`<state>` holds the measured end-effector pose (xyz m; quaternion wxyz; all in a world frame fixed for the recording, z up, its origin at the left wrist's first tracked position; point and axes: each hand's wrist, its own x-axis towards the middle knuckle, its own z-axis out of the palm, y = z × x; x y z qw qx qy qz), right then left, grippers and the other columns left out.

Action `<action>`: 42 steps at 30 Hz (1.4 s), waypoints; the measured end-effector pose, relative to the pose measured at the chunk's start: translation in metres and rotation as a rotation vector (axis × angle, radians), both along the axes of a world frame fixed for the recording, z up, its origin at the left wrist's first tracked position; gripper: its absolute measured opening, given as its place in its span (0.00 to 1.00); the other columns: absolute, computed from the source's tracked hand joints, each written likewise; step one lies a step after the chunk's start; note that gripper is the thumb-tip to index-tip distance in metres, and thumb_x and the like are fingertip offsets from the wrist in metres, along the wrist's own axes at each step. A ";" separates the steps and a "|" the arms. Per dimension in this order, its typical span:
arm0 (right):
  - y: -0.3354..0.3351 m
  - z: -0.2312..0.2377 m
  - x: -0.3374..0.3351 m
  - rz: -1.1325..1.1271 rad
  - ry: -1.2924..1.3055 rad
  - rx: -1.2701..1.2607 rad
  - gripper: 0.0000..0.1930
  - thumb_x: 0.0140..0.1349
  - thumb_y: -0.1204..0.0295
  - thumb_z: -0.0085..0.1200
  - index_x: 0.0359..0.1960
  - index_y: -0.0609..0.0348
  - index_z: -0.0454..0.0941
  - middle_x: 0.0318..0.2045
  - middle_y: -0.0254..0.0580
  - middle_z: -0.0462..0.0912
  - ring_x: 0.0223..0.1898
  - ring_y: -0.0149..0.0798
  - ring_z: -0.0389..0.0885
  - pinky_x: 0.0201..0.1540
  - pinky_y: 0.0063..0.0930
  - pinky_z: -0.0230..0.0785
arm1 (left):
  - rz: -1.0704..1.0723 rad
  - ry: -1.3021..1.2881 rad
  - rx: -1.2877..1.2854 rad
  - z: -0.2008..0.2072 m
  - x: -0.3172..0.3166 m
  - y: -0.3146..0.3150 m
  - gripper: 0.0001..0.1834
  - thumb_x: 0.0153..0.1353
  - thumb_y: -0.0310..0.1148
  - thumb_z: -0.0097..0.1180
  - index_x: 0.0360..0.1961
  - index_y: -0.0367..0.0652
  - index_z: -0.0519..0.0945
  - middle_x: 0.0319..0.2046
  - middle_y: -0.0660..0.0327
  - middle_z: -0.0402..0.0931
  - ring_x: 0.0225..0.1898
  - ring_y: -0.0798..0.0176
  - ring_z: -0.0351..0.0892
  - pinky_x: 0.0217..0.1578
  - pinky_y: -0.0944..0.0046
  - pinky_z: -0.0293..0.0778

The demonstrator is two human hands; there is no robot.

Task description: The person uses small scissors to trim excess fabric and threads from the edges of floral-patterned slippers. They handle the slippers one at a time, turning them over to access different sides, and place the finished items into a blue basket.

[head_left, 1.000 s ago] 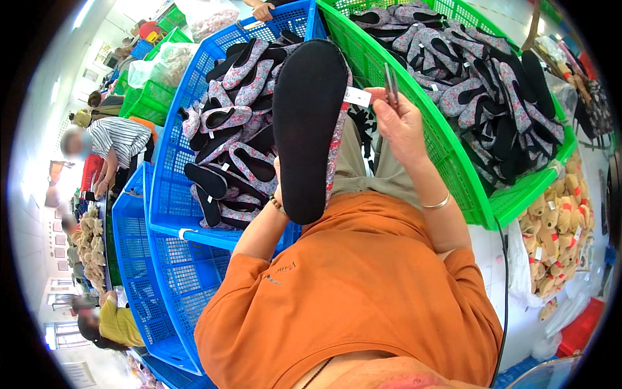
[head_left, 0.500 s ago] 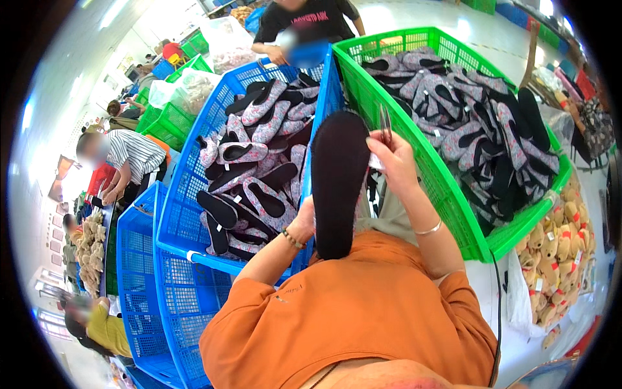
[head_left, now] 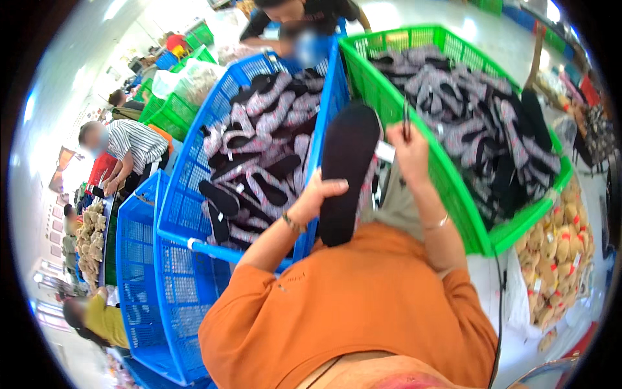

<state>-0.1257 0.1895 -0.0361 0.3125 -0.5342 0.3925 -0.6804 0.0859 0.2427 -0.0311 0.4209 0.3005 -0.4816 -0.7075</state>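
Note:
My left hand [head_left: 316, 196] grips a slipper [head_left: 350, 152], its black sole turned toward me and its thumb lying across the sole. A white tag [head_left: 385, 152] sticks out from the slipper's right edge. Just right of that tag, my right hand [head_left: 413, 155] is closed around a slim two-pronged metal tool [head_left: 406, 120] that points upward; blur hides whether it is tweezers or snips. The fingers are close to the tag, and I cannot tell whether they touch it. Patterned grey-pink slippers [head_left: 265, 139] lie heaped on the left, with more such slippers [head_left: 453, 97] on the right.
A blue crate [head_left: 194, 165] holds the left heap and a green crate [head_left: 447, 185] the right one. Blue crates [head_left: 139, 279] stand at the far left. A co-worker [head_left: 304, 16] leans over beyond the blue crate. Tan plush items [head_left: 557, 253] lie at the right.
My right hand has moved right, slightly away from the slipper, and the white tag shows more. My left thumb now lies over the sole. The co-worker ahead leans closer.

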 end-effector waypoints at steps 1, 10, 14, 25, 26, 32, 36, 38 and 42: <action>0.006 0.011 -0.001 0.017 -0.078 -0.006 0.07 0.62 0.71 0.54 0.27 0.59 0.74 0.21 0.26 0.73 0.22 0.19 0.66 0.25 0.16 0.59 | 0.013 0.013 0.031 0.000 0.002 0.000 0.37 0.44 0.34 0.63 0.58 0.37 0.67 0.51 0.58 0.73 0.50 0.62 0.74 0.52 0.60 0.70; 0.027 0.006 -0.008 -0.062 0.206 -0.081 0.13 0.66 0.65 0.44 0.34 0.62 0.77 0.23 0.28 0.72 0.25 0.22 0.67 0.26 0.17 0.59 | -0.141 0.523 0.364 -0.012 0.034 -0.008 0.30 0.46 0.27 0.59 0.54 0.33 0.70 0.46 0.49 0.76 0.44 0.52 0.79 0.49 0.55 0.76; 0.041 0.003 0.002 -0.086 0.470 -0.159 0.12 0.62 0.65 0.52 0.31 0.63 0.74 0.22 0.41 0.73 0.22 0.35 0.72 0.26 0.26 0.64 | -0.158 0.545 0.400 -0.011 0.027 -0.006 0.34 0.44 0.29 0.60 0.56 0.34 0.68 0.48 0.49 0.76 0.46 0.52 0.78 0.51 0.54 0.74; 0.041 0.010 0.008 -0.104 0.429 -0.222 0.12 0.58 0.64 0.58 0.30 0.62 0.74 0.22 0.42 0.75 0.20 0.40 0.74 0.24 0.28 0.66 | -0.145 0.500 0.372 -0.007 0.017 -0.002 0.35 0.43 0.28 0.61 0.56 0.34 0.68 0.47 0.50 0.76 0.45 0.53 0.79 0.50 0.55 0.75; 0.040 0.011 0.008 -0.106 0.438 -0.231 0.12 0.58 0.64 0.58 0.30 0.62 0.74 0.22 0.42 0.75 0.20 0.40 0.74 0.24 0.28 0.66 | -0.132 0.478 0.358 -0.006 0.018 -0.001 0.35 0.43 0.28 0.61 0.56 0.34 0.68 0.46 0.51 0.76 0.45 0.53 0.79 0.50 0.56 0.75; 0.040 0.020 0.008 -0.147 0.508 -0.276 0.12 0.57 0.64 0.59 0.28 0.61 0.74 0.22 0.41 0.75 0.20 0.40 0.74 0.22 0.28 0.65 | -0.093 0.401 0.349 -0.013 0.019 0.000 0.35 0.42 0.25 0.61 0.56 0.35 0.67 0.47 0.53 0.76 0.45 0.57 0.79 0.49 0.58 0.76; 0.037 0.018 0.004 -0.218 0.606 -0.346 0.13 0.57 0.62 0.58 0.27 0.60 0.74 0.20 0.41 0.74 0.19 0.41 0.73 0.20 0.30 0.63 | -0.084 0.390 0.379 -0.017 0.023 -0.002 0.36 0.42 0.24 0.62 0.57 0.35 0.66 0.47 0.53 0.75 0.45 0.57 0.78 0.49 0.58 0.75; 0.035 0.015 0.003 -0.224 0.561 -0.301 0.14 0.58 0.61 0.57 0.26 0.60 0.74 0.19 0.43 0.74 0.18 0.42 0.72 0.20 0.31 0.62 | -0.087 0.388 0.378 -0.019 0.025 -0.002 0.36 0.43 0.24 0.61 0.57 0.35 0.66 0.47 0.53 0.75 0.46 0.56 0.78 0.50 0.58 0.75; 0.032 0.009 0.000 -0.201 0.397 -0.042 0.15 0.61 0.61 0.55 0.26 0.61 0.74 0.18 0.47 0.73 0.18 0.45 0.71 0.21 0.33 0.62 | -0.085 0.392 0.372 -0.023 0.025 -0.004 0.36 0.43 0.23 0.61 0.58 0.35 0.66 0.49 0.53 0.74 0.46 0.56 0.78 0.50 0.58 0.74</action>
